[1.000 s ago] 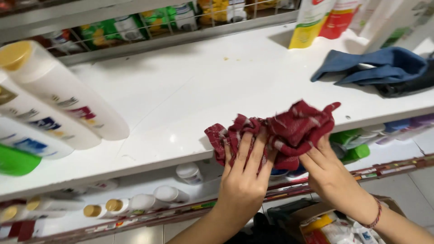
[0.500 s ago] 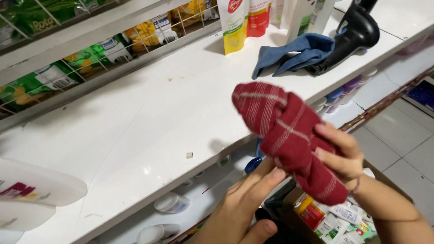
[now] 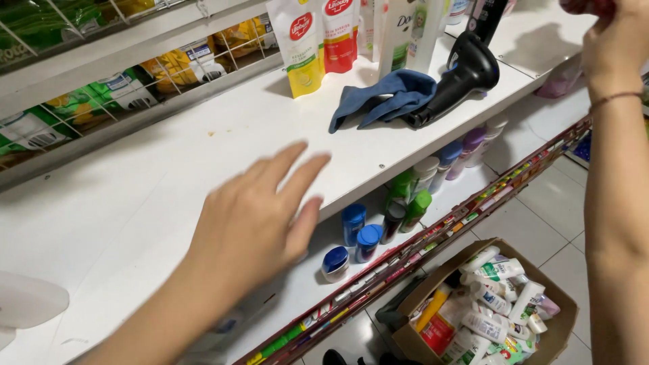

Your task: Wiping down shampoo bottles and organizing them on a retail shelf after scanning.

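Left hand (image 3: 253, 223) flat, fingers spread, holding nothing, hovers over the bare white shelf (image 3: 135, 196) lower centre; blue cloth (image 3: 382, 98) lies up-right of it, nearer than right hand (image 3: 612, 40), top right, closed on something red (image 3: 587, 5).

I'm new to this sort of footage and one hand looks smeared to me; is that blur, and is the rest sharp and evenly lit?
Head view: the left hand is motion-blurred, fingers smeared over the white shelf; the blue cloth and black scanner look sharp; light is bright and even, with soft shadows beside the pouches; the right hand is cut by the top edge.
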